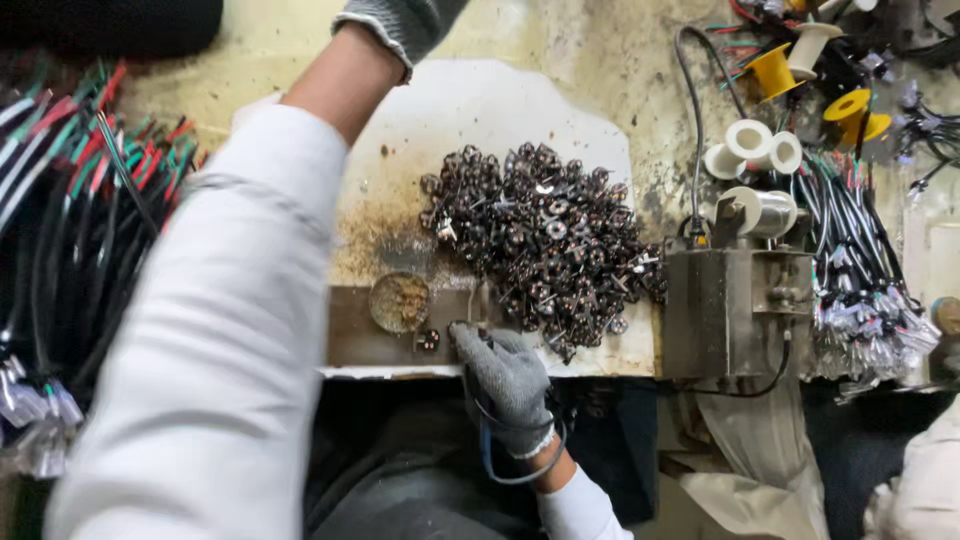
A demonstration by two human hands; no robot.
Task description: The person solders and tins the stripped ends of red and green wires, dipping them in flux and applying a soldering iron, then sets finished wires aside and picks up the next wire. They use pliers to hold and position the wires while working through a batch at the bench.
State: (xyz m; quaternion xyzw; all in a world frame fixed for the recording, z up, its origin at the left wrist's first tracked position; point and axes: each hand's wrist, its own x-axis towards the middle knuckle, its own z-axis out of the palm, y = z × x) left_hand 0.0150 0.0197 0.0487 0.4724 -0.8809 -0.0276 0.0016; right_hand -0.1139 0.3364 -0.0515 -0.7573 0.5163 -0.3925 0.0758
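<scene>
Head view: small dark part (427, 340) lies on the bench edge, just at nine o'clock of the gloved right hand (508, 383), fingers curled, holding nothing visible. Heap of small coil parts (545, 240) at one o'clock. Left hand (400, 22) reaches out of frame; grip cannot be told.

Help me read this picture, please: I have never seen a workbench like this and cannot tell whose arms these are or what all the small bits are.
The one picture comes from a camera worn on the person's head, looking straight down at a stained workbench. There is no machine arm, only the person's own two arms in white sleeves. The left arm stretches up and away; its grey-gloved left hand is cut off by the top edge, so what it holds cannot be seen. The right hand, also in a grey glove, rests at the near edge, its fingers by a pile of small dark metal parts. Black cable loops at that wrist. Bundles of coloured wires lie left, a metal box and spools right.
</scene>
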